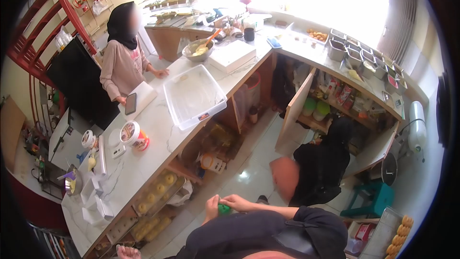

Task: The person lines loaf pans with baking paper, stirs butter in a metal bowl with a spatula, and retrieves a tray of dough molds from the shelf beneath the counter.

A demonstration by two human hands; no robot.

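My left hand (212, 207) and my right hand (237, 203) meet in front of my dark top, at the bottom centre of the head view. Fingers of both are closed round a small green object (224, 208), which shows between and below them. What exactly it is cannot be made out. Both hands are in the air over the tiled floor (244, 175), between the long counter and a crouching person.
A person (125, 62) stands behind the marble counter (158, 136), touching a phone (131, 103). An empty plastic tub (194, 96) and bucket (134, 135) stand there. Another person (323, 163) crouches by open cabinet doors (294, 110). At bottom left, another hand (128, 252) shows.
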